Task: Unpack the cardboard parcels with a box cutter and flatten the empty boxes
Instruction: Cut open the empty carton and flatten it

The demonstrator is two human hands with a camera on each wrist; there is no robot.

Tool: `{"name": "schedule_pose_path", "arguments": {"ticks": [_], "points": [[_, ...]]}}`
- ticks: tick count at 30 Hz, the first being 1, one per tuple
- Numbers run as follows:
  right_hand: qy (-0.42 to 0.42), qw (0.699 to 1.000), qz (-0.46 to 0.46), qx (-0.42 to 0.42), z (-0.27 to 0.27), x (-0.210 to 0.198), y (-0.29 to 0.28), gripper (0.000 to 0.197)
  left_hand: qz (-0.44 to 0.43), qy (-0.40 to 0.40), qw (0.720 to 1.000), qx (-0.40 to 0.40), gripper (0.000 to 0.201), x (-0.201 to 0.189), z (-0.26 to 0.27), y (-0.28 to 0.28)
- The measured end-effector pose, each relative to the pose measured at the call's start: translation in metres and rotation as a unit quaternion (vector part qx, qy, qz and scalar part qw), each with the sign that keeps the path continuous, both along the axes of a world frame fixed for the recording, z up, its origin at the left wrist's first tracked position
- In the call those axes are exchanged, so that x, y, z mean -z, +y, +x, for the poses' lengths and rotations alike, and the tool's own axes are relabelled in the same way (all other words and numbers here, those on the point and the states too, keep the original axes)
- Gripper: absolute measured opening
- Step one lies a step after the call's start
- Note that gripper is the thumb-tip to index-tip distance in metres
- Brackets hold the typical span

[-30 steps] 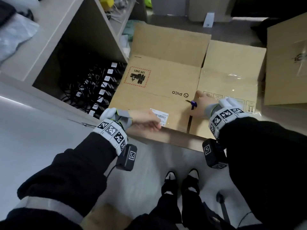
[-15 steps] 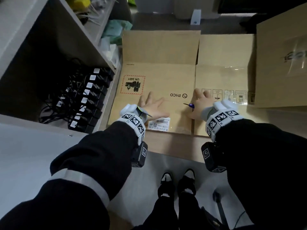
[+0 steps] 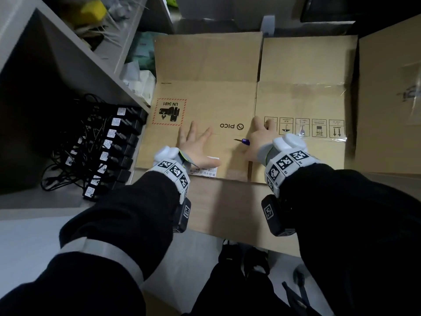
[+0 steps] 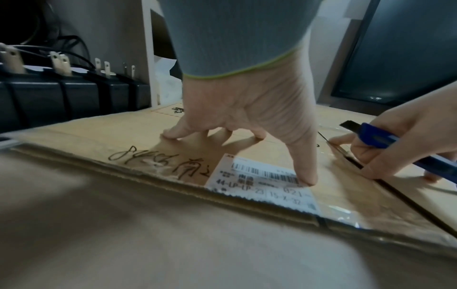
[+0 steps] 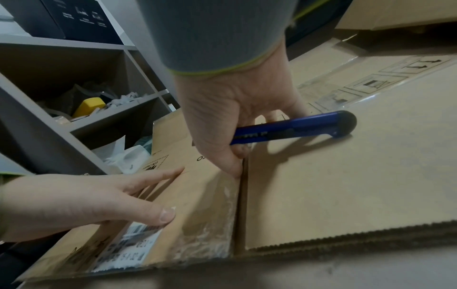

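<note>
A flattened cardboard box (image 3: 211,92) printed "PICO" lies spread on a wooden surface, flaps folded outward. My left hand (image 3: 197,147) presses flat on its left panel with fingers spread, thumb on the white shipping label (image 4: 262,185). My right hand (image 3: 259,137) rests on the seam between the two panels while it grips a blue box cutter (image 5: 291,130), whose blade end (image 3: 241,141) points left. In the left wrist view the left hand (image 4: 247,121) stands on its fingertips and the cutter (image 4: 375,138) shows at the right.
A grey shelf unit (image 3: 75,55) stands at the left, its lower bay full of black power adapters (image 3: 109,153) and cables. A larger cardboard box (image 3: 389,92) stands upright at the right. My shoes (image 3: 246,258) are on the grey floor below the wooden edge (image 3: 227,208).
My left hand has moved from the box's near edge onto the left panel and spread flat. The view tilted forward; the right hand with the cutter stayed at the seam.
</note>
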State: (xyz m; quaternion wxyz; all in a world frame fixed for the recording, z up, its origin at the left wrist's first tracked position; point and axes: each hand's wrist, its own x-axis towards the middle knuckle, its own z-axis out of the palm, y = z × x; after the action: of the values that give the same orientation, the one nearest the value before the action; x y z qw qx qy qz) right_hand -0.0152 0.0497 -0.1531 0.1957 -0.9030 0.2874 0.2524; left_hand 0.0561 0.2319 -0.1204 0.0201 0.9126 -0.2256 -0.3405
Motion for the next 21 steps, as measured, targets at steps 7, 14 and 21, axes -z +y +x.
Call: {"name": "schedule_pose_path", "arguments": {"ticks": [7, 14, 21], "points": [[-0.014, 0.999, 0.009, 0.047, 0.023, -0.017, -0.025, 0.049, 0.017, -0.022, 0.999, 0.034, 0.107, 0.0, 0.033, -0.025], [-0.023, 0.999, -0.008, 0.025, 0.029, -0.022, -0.023, 0.036, 0.031, -0.012, 0.999, 0.04, 0.113, 0.003, 0.046, -0.035], [-0.072, 0.996, -0.04, -0.025, 0.002, -0.059, -0.04, 0.034, 0.009, -0.04, 0.999, 0.002, 0.067, -0.034, 0.052, -0.053]]}}
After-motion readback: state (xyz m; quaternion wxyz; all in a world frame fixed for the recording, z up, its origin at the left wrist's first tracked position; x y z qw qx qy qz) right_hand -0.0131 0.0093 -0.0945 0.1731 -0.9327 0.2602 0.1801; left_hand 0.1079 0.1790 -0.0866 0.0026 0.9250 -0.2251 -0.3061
